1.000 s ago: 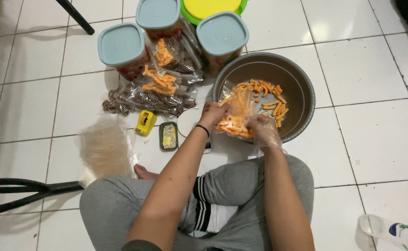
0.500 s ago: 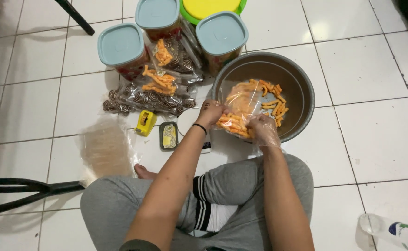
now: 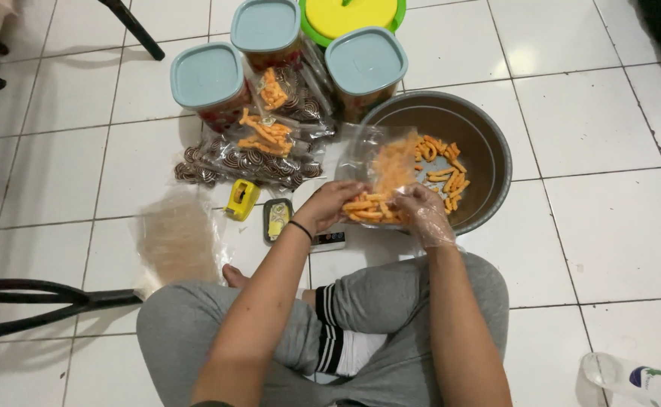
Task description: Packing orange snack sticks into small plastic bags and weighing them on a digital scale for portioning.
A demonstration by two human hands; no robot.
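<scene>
Both of my hands hold a clear plastic bag (image 3: 379, 181) partly filled with orange snack sticks, low over a small white scale (image 3: 329, 240) on the floor. My left hand (image 3: 329, 203), bare with a black band at the wrist, grips the bag's left side. My right hand (image 3: 423, 211), in a thin clear plastic glove, grips its right side. Just beyond stands a grey metal bowl (image 3: 488, 147) with more orange sticks inside.
Three jars with pale blue lids (image 3: 208, 74) and a yellow-lidded green container (image 3: 349, 13) stand behind. Packed bags of snacks and striped cookies (image 3: 259, 147) lie left of the bowl. A yellow tape dispenser (image 3: 241, 199), a small black tray (image 3: 276, 220), a stack of empty bags (image 3: 176, 240) and a chair leg (image 3: 36, 305) sit left.
The bag has come toward me, out of the bowl and down over the scale. My left hand shifted from the bag's top edge to its lower left side.
</scene>
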